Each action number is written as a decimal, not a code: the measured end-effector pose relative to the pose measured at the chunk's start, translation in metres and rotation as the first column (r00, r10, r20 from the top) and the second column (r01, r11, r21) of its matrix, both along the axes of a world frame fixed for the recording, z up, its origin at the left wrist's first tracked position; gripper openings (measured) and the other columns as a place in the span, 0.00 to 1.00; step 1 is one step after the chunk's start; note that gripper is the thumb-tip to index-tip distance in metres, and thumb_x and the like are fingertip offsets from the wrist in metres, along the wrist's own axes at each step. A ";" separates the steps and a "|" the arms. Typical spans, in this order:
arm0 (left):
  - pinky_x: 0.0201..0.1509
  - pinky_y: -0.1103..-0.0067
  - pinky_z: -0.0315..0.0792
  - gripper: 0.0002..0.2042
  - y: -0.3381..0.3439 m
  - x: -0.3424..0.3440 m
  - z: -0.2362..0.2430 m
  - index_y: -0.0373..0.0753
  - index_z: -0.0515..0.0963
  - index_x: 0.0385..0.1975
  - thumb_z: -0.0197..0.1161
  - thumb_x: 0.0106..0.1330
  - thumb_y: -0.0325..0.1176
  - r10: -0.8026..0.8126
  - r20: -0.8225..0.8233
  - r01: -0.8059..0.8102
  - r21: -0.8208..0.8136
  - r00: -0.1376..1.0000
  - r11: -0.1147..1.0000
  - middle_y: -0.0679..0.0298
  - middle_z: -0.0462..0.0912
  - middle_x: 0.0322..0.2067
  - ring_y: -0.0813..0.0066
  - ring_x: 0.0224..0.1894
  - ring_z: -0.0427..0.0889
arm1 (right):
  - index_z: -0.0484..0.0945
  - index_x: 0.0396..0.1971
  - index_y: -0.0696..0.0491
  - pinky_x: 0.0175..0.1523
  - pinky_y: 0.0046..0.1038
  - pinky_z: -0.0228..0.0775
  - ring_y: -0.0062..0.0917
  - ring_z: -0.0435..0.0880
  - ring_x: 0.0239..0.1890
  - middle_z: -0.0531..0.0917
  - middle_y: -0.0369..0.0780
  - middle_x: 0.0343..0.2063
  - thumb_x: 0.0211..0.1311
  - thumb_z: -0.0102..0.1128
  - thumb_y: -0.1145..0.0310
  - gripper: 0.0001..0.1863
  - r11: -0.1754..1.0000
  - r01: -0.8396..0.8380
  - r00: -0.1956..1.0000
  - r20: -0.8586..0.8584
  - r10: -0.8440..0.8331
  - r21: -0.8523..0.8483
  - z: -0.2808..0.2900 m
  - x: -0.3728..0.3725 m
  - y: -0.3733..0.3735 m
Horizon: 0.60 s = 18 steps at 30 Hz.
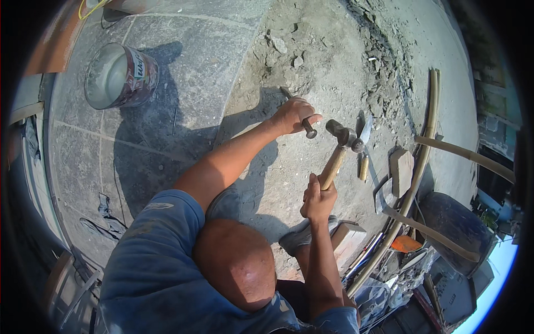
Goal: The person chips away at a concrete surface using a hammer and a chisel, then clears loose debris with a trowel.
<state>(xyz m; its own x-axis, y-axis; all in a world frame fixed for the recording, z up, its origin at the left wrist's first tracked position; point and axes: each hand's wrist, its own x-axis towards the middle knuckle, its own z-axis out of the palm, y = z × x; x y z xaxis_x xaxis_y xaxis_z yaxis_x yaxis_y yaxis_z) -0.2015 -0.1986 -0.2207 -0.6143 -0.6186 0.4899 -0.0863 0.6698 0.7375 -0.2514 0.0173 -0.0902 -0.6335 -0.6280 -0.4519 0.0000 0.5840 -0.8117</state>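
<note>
My left hand [295,116] is closed around a metal cold chisel [310,132]. Its round struck end points back toward me, and the far end [285,92] reaches the rough, broken ground. The fingers hide the middle of its shaft. In my right hand [319,199] is a ball-peen hammer [334,167], gripped by the lower part of its wooden handle. The hammer's metal head [345,136] hangs just right of the chisel's struck end, apart from it. Beyond the hammer lies a trowel [364,167] with a wooden handle, partly hidden by the hammer head.
Grey floor tiles [183,61] end at the chipped ground. A paint bucket [149,78] stands at left. Rubble [389,72] lies far right. Along the right run a long curved pole [429,122], a block [401,171] and a dark barrel [453,231]. Another block [349,239] sits near my foot.
</note>
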 end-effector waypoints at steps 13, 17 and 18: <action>0.31 0.67 0.66 0.19 0.005 0.007 -0.001 0.38 0.65 0.11 0.62 0.61 0.37 -0.040 -0.066 0.036 -0.048 0.997 0.998 0.57 0.67 0.12 0.57 0.19 0.71 | 0.70 0.23 0.60 0.24 0.27 0.61 0.17 0.64 0.18 0.70 0.38 0.13 0.59 0.59 0.70 0.11 0.980 -0.185 0.958 -0.210 0.195 0.069 -0.035 0.010 0.038; 0.33 0.68 0.66 0.19 0.007 0.010 0.004 0.39 0.65 0.11 0.61 0.62 0.37 -0.111 -0.017 0.110 -0.048 0.994 0.993 0.58 0.67 0.13 0.58 0.21 0.71 | 0.70 0.20 0.59 0.22 0.25 0.61 0.17 0.64 0.17 0.69 0.38 0.12 0.59 0.58 0.72 0.11 0.987 -0.155 0.949 -0.272 0.158 0.033 -0.008 0.000 0.041; 0.33 0.68 0.66 0.19 0.002 0.011 0.003 0.39 0.65 0.11 0.61 0.62 0.37 -0.111 -0.017 0.110 -0.058 0.994 0.992 0.58 0.67 0.13 0.58 0.21 0.71 | 0.69 0.20 0.59 0.22 0.25 0.60 0.17 0.64 0.17 0.69 0.38 0.12 0.58 0.58 0.72 0.11 0.992 -0.124 0.953 -0.278 0.118 -0.005 -0.004 0.000 0.041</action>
